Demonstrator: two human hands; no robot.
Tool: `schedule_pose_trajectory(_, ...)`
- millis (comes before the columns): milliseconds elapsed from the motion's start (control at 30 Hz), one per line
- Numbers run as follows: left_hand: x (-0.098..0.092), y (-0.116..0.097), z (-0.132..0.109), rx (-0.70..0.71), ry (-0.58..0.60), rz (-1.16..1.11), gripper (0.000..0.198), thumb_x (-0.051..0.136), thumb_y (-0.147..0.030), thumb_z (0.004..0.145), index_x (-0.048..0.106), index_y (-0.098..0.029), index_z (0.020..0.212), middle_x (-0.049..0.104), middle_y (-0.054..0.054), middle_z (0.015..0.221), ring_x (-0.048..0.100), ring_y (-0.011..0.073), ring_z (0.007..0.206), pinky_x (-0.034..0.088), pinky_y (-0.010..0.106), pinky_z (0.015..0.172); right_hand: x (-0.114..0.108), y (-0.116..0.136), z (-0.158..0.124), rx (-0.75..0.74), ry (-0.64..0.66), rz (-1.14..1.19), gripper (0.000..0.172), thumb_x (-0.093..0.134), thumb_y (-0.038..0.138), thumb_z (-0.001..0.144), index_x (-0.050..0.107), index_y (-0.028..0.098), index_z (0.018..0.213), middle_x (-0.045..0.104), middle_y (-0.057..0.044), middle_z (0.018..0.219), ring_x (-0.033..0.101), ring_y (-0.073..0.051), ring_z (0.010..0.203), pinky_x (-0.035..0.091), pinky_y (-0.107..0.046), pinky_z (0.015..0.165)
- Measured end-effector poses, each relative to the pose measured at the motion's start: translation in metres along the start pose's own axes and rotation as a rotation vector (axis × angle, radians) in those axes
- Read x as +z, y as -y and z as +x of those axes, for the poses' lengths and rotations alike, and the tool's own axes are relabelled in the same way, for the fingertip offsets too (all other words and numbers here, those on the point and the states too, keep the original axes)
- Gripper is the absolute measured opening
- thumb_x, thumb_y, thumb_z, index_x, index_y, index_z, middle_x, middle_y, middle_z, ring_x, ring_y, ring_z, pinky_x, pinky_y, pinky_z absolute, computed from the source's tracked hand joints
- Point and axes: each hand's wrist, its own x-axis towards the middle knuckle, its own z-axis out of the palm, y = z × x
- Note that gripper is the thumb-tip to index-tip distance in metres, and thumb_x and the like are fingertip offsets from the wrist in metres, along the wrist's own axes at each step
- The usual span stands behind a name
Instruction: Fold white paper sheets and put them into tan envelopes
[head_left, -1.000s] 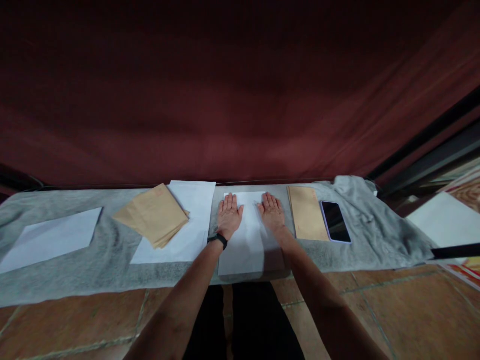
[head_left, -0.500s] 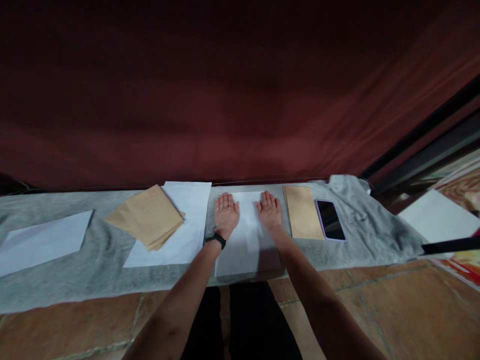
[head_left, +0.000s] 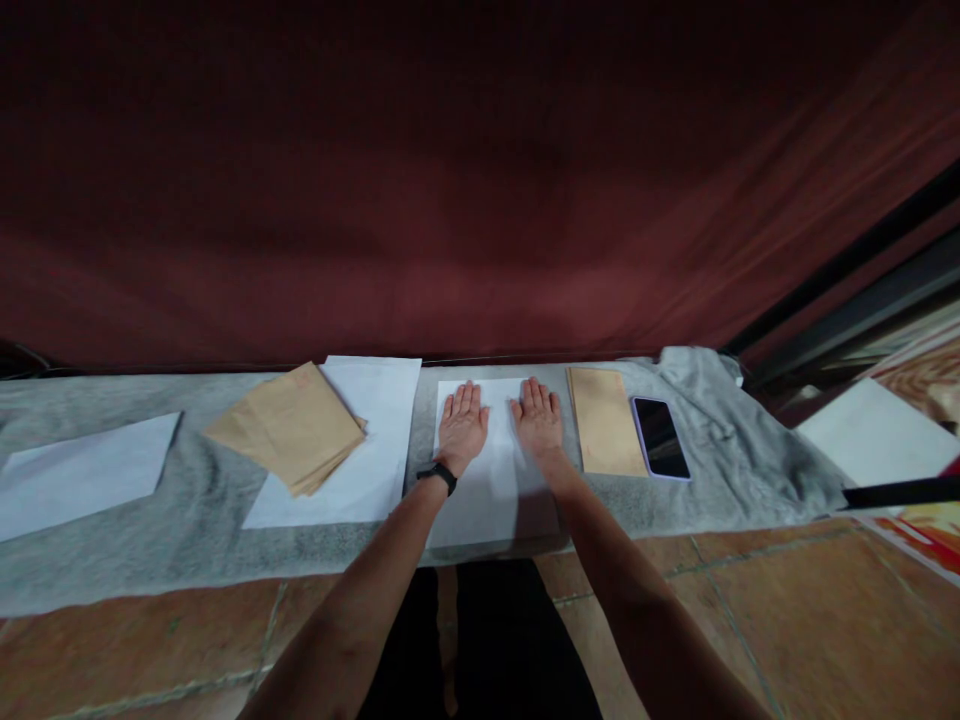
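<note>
Dark red cloth (head_left: 480, 270) fills the background behind a long, low surface spread with grey fabric (head_left: 202, 510), and brown tiled floor (head_left: 817, 610) shows along its near side. Straight in front of me, a white sheet (head_left: 487, 510) lies flat on the grey, its short far edge toward the red cloth. My left hand (head_left: 463, 435) rests palm down on it, just inside its left edge, and my right hand (head_left: 539, 428) lies palm down across its right edge. On both hands my fingers are straight and slightly spread, pointing away from me, thumbs angled in toward each other; I pinch nothing. I wear a black wristband (head_left: 443, 476) on my left wrist. Near my right hand sits a neat brown paper stack (head_left: 609, 425), with a phone (head_left: 661, 438) just beside it. To my left, a fanned brown paper pile (head_left: 300, 425) partly covers some white papers (head_left: 382, 465), and another white sheet lies farther left.
</note>
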Motion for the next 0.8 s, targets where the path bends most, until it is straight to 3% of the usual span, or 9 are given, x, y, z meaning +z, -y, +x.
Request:
schedule_pose_trajectory(200, -0.005, 0.023, -0.020, -0.121, -0.073, 0.045, 0.060, 0.028, -0.032, 0.104, 0.035, -0.005, 0.157, 0.034, 0.017, 0.164, 0.028, 0.0262, 0.155, 0.021, 0.046, 0.127, 0.000, 0.001, -0.002, 0.005, -0.025, 0.004, 0.062, 0.026, 0.042, 0.108, 0.036, 0.005, 0.157, 0.038, -0.018, 0.162, 0.038, -0.033, 0.148, 0.021, -0.052, 0.122)
schedule_pose_trajectory(367, -0.011, 0.029, -0.054, -0.172, -0.114, 0.048, 0.059, 0.030, -0.032, 0.104, 0.040, -0.002, 0.154, 0.037, 0.020, 0.162, 0.032, 0.0305, 0.152, 0.026, 0.050, 0.125, 0.000, 0.000, -0.002, -0.009, -0.008, 0.000, 0.062, 0.026, 0.042, 0.108, 0.036, 0.005, 0.157, 0.037, -0.018, 0.162, 0.036, -0.034, 0.149, 0.022, -0.053, 0.122)
schedule_pose_trajectory(433, -0.015, 0.025, -0.074, -0.126, -0.116, 0.043, 0.059, 0.031, -0.033, 0.105, 0.040, -0.001, 0.153, 0.037, 0.021, 0.162, 0.031, 0.0317, 0.153, 0.026, 0.051, 0.126, 0.000, 0.000, -0.002, -0.009, -0.006, -0.003, 0.063, 0.026, 0.042, 0.107, 0.036, 0.005, 0.157, 0.037, -0.019, 0.162, 0.035, -0.033, 0.149, 0.023, -0.053, 0.121)
schedule_pose_trajectory(633, -0.022, -0.007, -0.136, 0.184, -0.063, -0.007, 0.055, 0.036, -0.034, 0.105, 0.038, -0.017, 0.157, 0.034, 0.010, 0.165, 0.027, 0.0263, 0.155, 0.029, 0.047, 0.126, -0.002, 0.001, -0.001, 0.005, 0.010, -0.019, 0.061, 0.027, 0.040, 0.107, 0.035, 0.007, 0.158, 0.037, -0.018, 0.162, 0.034, -0.032, 0.150, 0.023, -0.052, 0.122)
schedule_pose_trajectory(800, -0.019, -0.018, -0.150, 0.206, -0.042, 0.001, 0.053, 0.041, -0.037, 0.104, 0.043, -0.023, 0.155, 0.037, 0.006, 0.164, 0.027, 0.0257, 0.155, 0.026, 0.050, 0.127, -0.011, 0.010, -0.012, 0.038, -0.031, 0.017, 0.060, 0.026, 0.036, 0.107, 0.033, 0.005, 0.158, 0.036, -0.020, 0.163, 0.033, -0.030, 0.152, 0.024, -0.050, 0.123)
